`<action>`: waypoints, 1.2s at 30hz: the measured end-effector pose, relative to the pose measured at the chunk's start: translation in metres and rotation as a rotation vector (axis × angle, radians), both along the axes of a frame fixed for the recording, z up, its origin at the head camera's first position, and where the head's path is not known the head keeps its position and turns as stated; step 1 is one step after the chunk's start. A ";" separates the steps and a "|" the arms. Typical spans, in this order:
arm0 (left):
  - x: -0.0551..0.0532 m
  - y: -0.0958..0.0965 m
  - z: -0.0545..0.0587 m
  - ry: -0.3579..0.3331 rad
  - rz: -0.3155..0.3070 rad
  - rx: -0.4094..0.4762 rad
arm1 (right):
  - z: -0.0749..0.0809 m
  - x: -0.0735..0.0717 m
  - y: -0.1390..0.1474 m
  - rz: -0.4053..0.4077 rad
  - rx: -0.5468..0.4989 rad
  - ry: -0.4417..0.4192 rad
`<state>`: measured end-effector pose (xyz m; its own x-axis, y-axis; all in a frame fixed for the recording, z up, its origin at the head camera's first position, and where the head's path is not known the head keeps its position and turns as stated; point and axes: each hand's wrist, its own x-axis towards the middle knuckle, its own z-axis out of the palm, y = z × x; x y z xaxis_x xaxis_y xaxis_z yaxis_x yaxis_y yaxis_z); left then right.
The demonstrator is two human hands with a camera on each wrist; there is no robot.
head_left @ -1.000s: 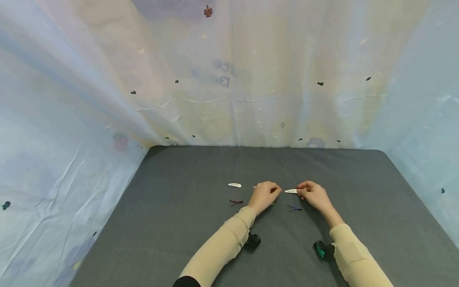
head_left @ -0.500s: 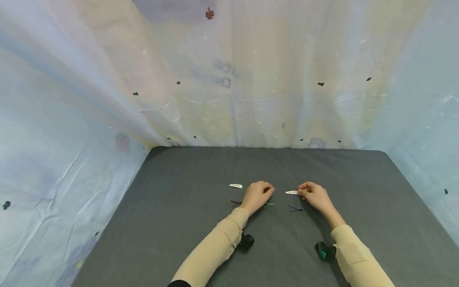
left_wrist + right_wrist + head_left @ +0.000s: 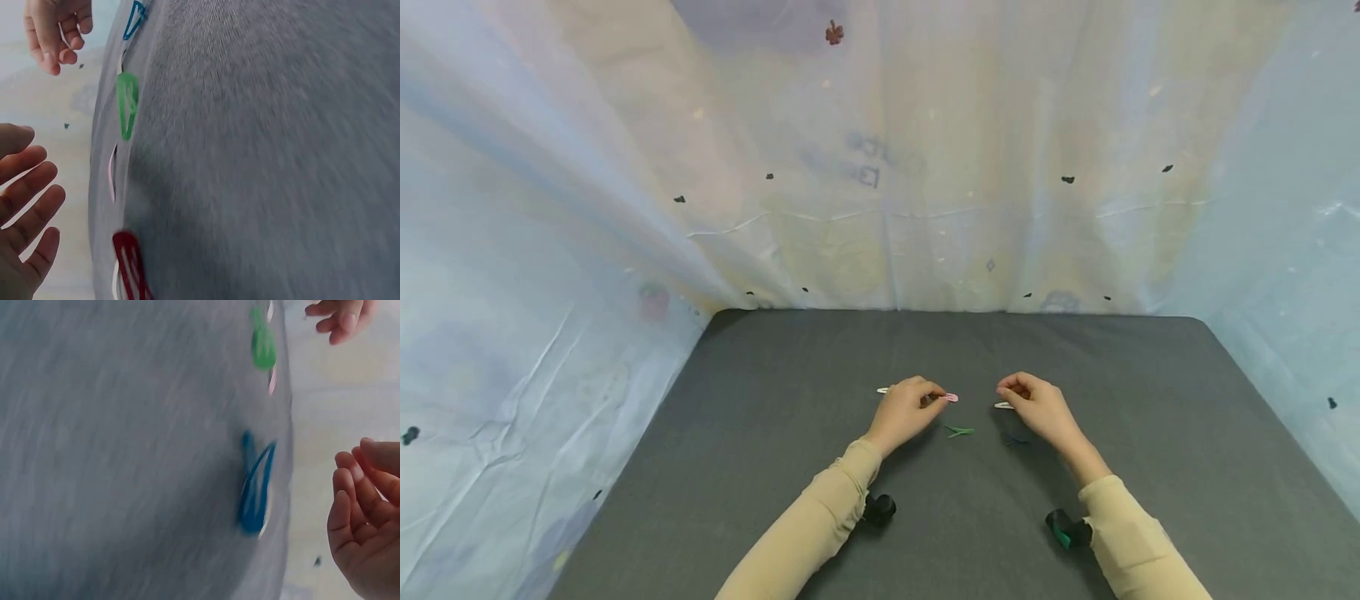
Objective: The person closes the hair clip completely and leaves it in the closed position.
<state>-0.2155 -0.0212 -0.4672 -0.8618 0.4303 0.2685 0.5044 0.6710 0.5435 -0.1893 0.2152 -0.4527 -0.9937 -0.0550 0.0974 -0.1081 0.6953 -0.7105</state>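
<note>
Several hair clips lie in two rows on the dark grey table. My left hand (image 3: 908, 414), fingers loosely spread, hovers left of the pink hair clip (image 3: 952, 397) and holds nothing. Below that clip is the green hair clip (image 3: 959, 432), its arms apart. Over the right white hair clip (image 3: 1003, 406) is my right hand (image 3: 1040, 410), with fingers loosely bent and nothing held. In its shadow lies the blue hair clip (image 3: 253, 506), sprung apart. The left white hair clip (image 3: 882, 390) is partly covered by my left hand. A dark red hair clip (image 3: 129, 262) shows only in the left wrist view.
The dark grey tabletop (image 3: 737, 467) ends at a pale patterned curtain (image 3: 925, 233) behind and at the sides. A black wrist camera (image 3: 880, 510) is under the left forearm, another black wrist camera (image 3: 1066, 530) under the right.
My left hand has moved left, uncovering the green and pink hair clips and covering the dark red one. My right hand has let go of the white hair clip and risen slightly to the left.
</note>
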 end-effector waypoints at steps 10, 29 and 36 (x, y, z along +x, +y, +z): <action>0.018 -0.053 -0.005 -0.009 0.028 -0.109 | 0.005 0.008 -0.062 0.168 -0.026 0.087; 0.018 -0.082 -0.018 -0.013 0.033 -0.200 | -0.014 -0.002 -0.133 0.323 0.147 0.194; 0.014 -0.085 -0.027 -0.024 0.024 -0.173 | -0.028 -0.005 -0.138 0.380 0.178 0.084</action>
<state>-0.2014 -0.1061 -0.4940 -0.8778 0.4472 0.1717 0.4752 0.7674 0.4304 -0.1941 0.0768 -0.4805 -0.8885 -0.4390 0.1336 -0.4330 0.7057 -0.5608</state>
